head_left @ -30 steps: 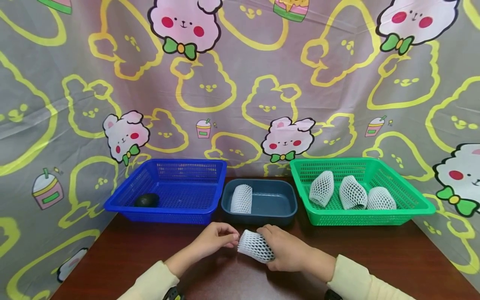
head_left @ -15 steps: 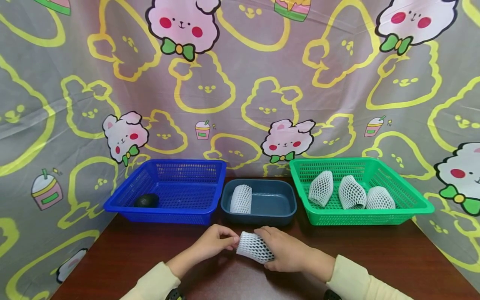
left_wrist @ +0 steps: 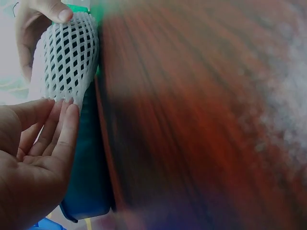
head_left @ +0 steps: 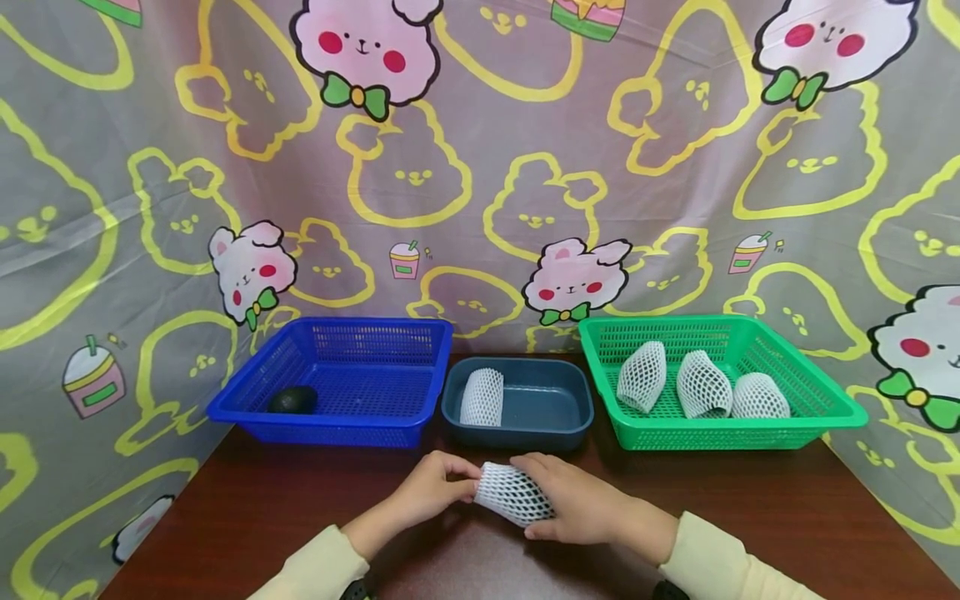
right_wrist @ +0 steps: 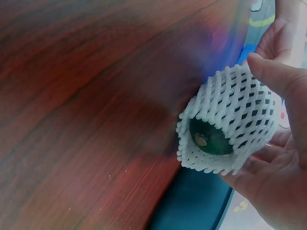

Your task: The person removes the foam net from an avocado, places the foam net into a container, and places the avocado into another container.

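A dark green avocado (right_wrist: 213, 139) sits inside a white foam net sleeve (head_left: 512, 493), its stem end showing through the sleeve's open end in the right wrist view. My right hand (head_left: 581, 504) grips the sleeved avocado from the right, thumb on one side and fingers on the other. At the sleeve's left end, my left hand (head_left: 431, 490) pinches the net's edge between thumb and fingertips, as the left wrist view shows (left_wrist: 48, 143). Both hands are low over the front of the brown table (head_left: 300, 517).
Behind the hands stands a dark blue-grey dish (head_left: 551, 429) with one white foam net (head_left: 482, 398) in it. A blue basket (head_left: 330, 433) on the left holds a bare avocado (head_left: 292, 400). On the right, a green basket (head_left: 735, 435) holds three white net-covered pieces (head_left: 642, 377).
My left fingertips have come in from just beside the sleeve's end to pinch its edge. The right hand keeps its grip with little movement.
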Demonstrator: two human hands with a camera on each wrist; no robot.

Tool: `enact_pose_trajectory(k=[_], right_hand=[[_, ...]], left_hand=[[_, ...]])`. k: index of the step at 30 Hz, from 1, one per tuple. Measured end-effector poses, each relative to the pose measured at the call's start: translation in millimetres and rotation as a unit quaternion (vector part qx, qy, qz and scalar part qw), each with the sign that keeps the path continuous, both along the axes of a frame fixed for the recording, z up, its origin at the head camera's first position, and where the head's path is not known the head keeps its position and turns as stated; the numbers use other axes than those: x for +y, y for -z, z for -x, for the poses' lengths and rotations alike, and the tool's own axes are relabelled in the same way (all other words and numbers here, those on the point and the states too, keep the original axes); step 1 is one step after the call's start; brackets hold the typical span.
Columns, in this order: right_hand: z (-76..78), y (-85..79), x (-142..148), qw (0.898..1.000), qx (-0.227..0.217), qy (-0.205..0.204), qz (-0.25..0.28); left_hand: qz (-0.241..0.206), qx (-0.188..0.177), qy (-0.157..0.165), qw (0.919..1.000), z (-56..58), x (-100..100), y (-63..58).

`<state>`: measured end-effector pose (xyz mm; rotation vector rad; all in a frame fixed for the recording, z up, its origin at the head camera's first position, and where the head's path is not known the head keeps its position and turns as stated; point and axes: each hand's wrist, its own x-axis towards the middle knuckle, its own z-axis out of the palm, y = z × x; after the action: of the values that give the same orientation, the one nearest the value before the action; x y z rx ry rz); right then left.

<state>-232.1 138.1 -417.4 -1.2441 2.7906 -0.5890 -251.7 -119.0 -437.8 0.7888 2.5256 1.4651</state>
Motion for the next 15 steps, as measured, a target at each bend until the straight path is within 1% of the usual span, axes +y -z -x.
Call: enact_pose_trajectory(k=[5,9,12,15], right_hand=[[-1.0,-1.8,6.1,1.0,-0.004,0.005,0.013],[-1.2,-0.2,13.0,1.0,-0.002,0.014,0.014],[-1.0,1.1,19.0,1.0,-0.013,0.024,0.016],[-0.5,1.1,25.2,0.999,-0.026,0.034,0.016]], left_hand=[[-0.007,-0.008,0.001,0.9999,-1.0,1.3,0.5],[-0.021,-0.023,0.011,0.9995,-2.6,1.8,0.5],[-0.034,-0.04,0.02,0.9984,-3.9,2.6,0.5],[-0.036,-0.049,0.023,0.9979,-4.0,3.5,1.5]])
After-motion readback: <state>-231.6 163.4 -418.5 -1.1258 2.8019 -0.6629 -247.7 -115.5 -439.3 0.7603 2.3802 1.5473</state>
